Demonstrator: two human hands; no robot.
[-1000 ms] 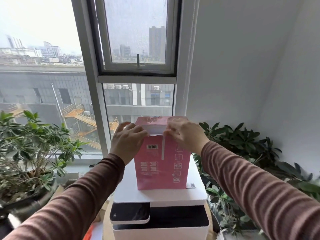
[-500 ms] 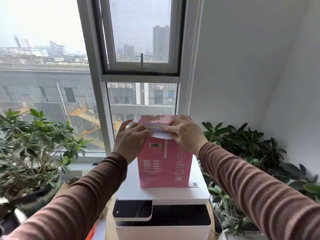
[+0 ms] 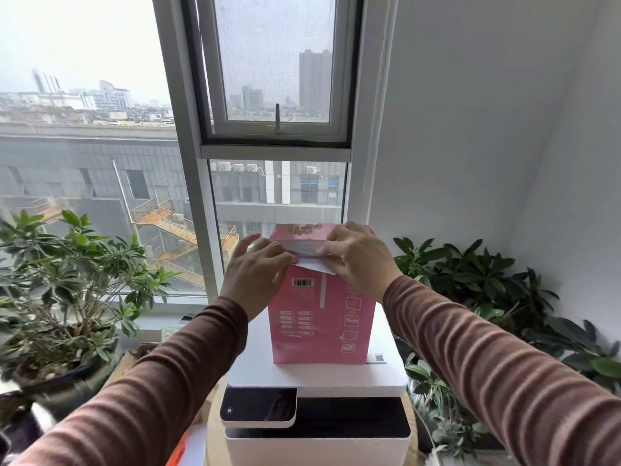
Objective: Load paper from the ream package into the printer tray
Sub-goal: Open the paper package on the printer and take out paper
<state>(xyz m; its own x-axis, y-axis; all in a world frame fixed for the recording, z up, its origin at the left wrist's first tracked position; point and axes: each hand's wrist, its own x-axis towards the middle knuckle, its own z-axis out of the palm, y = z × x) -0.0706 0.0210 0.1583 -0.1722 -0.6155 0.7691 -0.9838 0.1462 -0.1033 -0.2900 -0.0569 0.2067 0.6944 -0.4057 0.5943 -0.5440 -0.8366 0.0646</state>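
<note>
- Two hands are on the top end of the pink ream package (image 3: 321, 317), which stands upright on the flat white lid of the printer (image 3: 316, 375), in front of the window (image 3: 272, 95).
- My left hand (image 3: 255, 280) presses on the package's upper left corner, fingers curled over the edge; I judge it is steadying the pack more than gripping, and I cannot tell whether it pinches anything.
- My right hand (image 3: 356, 264) is closed on the white wrapper flap (image 3: 317, 264), folded down at the mouth of the pack, with the edges of the sheets showing as a pale band just behind it.
- The step in hand, as I read it, is opening the wrapper; no paper is out yet.
- The printer tray is not open that I can see; only the dark front panel (image 3: 258, 406) and the slot beside it show below the lid.
- Next I need the flap pulled clear so my fingers can reach a stack of sheets, while my left hand keeps the tall pack from tipping off the lid.
- Potted plants (image 3: 67, 280) crowd both sides, so there is little room to set the pack down elsewhere.
</note>
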